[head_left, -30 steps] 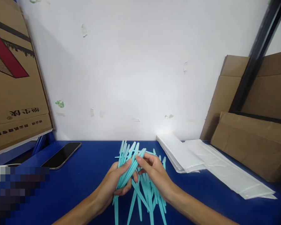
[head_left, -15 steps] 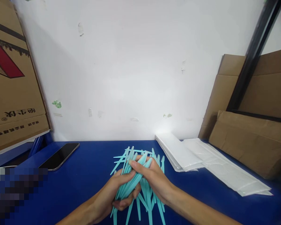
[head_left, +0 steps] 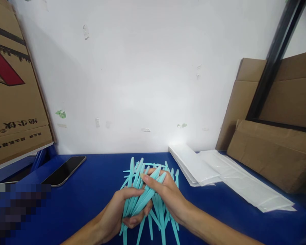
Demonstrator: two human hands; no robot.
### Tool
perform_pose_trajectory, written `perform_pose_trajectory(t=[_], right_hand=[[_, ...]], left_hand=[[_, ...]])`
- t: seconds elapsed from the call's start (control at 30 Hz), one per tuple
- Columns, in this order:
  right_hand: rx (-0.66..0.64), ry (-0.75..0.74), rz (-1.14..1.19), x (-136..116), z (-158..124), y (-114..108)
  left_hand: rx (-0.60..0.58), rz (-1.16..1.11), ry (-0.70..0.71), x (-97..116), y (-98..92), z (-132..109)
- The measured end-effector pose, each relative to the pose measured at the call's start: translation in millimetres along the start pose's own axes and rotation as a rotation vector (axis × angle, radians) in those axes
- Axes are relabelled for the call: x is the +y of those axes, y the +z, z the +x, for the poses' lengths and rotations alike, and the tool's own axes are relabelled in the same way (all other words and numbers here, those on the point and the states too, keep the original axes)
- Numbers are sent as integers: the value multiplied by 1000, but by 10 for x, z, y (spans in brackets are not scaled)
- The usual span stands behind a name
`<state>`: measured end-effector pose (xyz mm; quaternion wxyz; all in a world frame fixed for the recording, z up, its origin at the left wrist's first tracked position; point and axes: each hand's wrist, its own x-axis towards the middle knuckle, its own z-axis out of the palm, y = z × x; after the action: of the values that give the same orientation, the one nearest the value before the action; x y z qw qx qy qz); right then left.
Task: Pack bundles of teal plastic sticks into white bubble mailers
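A bunch of slim, flat turquoise plastic sticks (head_left: 136, 204) with tapered, paler tips is held between my two hands; their exact kind is not clear. My left hand (head_left: 119, 204) wraps round the lower part, thumb across the front and fingers curled beneath. From the right, my right hand (head_left: 168, 185) grips the upper part, its thumb pressed on the sticks. The tips fan out upward, a few leaning left. More loose turquoise sticks (head_left: 163, 221) lie in a crossed heap on the table under and behind my hands, which partly hide them.
The blue table (head_left: 91, 204) meets a white wall at the back. A phone (head_left: 65, 170) lies at left near a printed cardboard box (head_left: 17, 98). White plastic sleeves (head_left: 193, 166) are stacked at right, beside brown cardboard (head_left: 270, 153) and a dark metal post (head_left: 267, 68).
The sticks in my left hand have spread, and one now stands out upright at the left of the bunch. My left thumb has shifted slightly; my right hand keeps nearly the same place.
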<state>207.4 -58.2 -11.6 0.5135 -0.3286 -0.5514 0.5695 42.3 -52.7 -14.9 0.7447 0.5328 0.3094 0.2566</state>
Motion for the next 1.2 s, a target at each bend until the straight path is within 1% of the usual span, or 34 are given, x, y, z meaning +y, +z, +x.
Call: perform_pose_trajectory(t=[0.37, 0.53, 0.67, 0.8, 0.9, 1.0, 1.13, 1.2], right_hand=[[-59, -39, 17, 0, 30, -18], [-78, -31, 24, -1, 21, -29], [-83, -18, 30, -15, 9, -30], [-92, -48, 58, -47, 11, -19], [-87, -31, 78, -62, 19, -18], [-96, -10, 92, -58, 19, -13], [-79, -13, 85, -54, 0, -6], [-60, -46, 38, -78, -3, -37]], left_hand=[[21, -11, -18, -9, 2, 4], [15, 22, 2, -23, -10, 8], [36, 75, 8, -42, -18, 7], [79, 133, 70, -31, 33, -6], [131, 190, 139, -22, 88, 0], [188, 201, 197, -37, 123, 19], [185, 209, 214, -58, 126, 39], [184, 206, 214, -37, 116, 42]])
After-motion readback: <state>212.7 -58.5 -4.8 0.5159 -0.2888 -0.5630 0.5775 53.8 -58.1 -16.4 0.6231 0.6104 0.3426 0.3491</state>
